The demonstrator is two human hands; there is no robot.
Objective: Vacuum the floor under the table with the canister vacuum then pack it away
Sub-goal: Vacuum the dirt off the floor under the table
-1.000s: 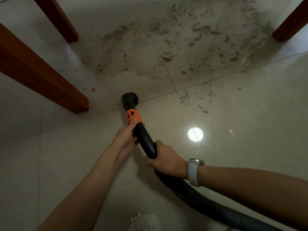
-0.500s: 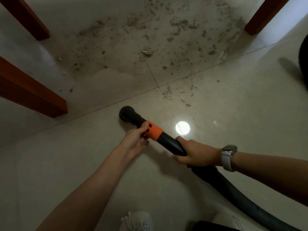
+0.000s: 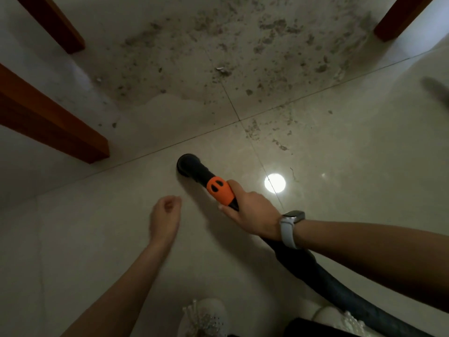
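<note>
The black vacuum hose runs from the lower right up to an orange collar and a round black nozzle that rests on the pale tiled floor. My right hand, with a watch on its wrist, grips the hose just behind the orange collar. My left hand hangs free to the left of the hose with loosely curled fingers and holds nothing. Grey dust and crumbs cover the tiles beyond the nozzle, between the table legs.
Brown wooden table legs stand at the left, upper left and upper right. My white shoes show at the bottom edge. A ceiling light reflects off the tile. A dark blurred shape is at the right edge.
My left hand has let go of the orange collar and dropped to the left. My right hand has slid forward along the hose to just behind the collar. The nozzle stays on the floor.
</note>
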